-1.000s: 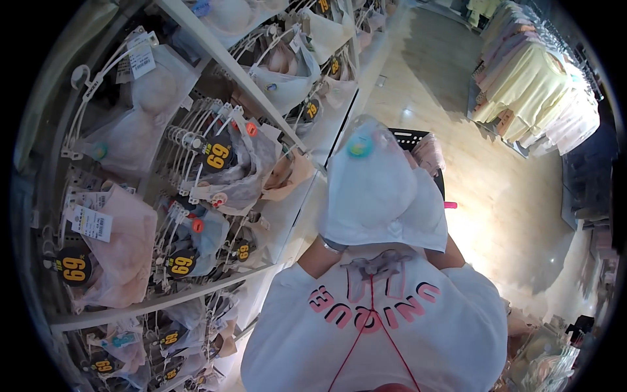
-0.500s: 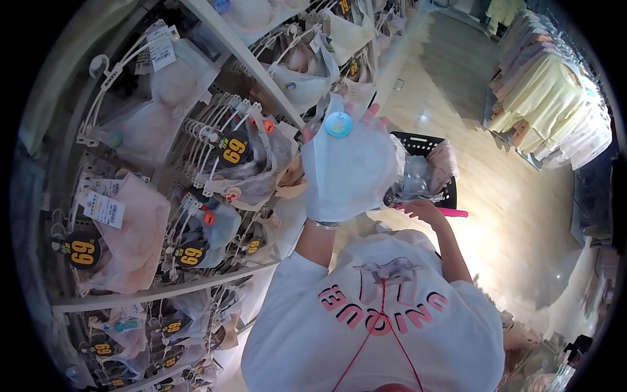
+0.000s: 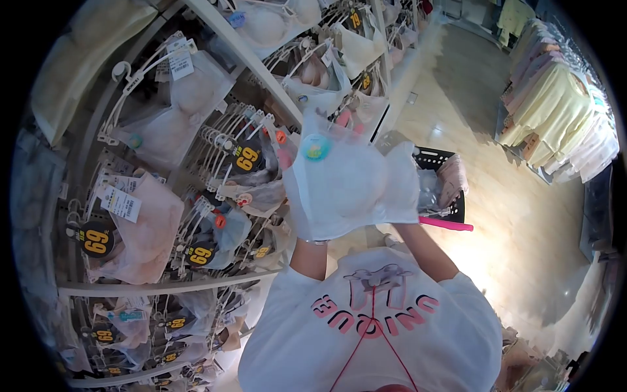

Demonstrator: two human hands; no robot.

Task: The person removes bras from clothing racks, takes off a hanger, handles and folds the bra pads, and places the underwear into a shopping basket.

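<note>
A white bra (image 3: 353, 186) with a round blue-green sticker (image 3: 316, 148) is spread out in front of my chest. Behind it is my left hand (image 3: 344, 119), mostly covered, with fingertips showing past the upper edge and the left side; the bra rests on this hand. My right forearm (image 3: 424, 251) reaches up to the bra's lower right part, where the cloth hides my right hand. Just right of the bra, a black basket (image 3: 457, 208) with a pink handle (image 3: 446, 224) holds a pink folded item (image 3: 452, 179) and clear-wrapped things.
Racks (image 3: 173, 287) of hanging bras with black and yellow "69" tags line the left side. Light-coloured tops (image 3: 555, 114) hang on a rail at the upper right. A wooden-look floor (image 3: 509, 228) runs between them.
My right hand was visible beside the basket half a second ago and has moved left behind the bra. The bra is now spread wider, and the view has shifted slightly.
</note>
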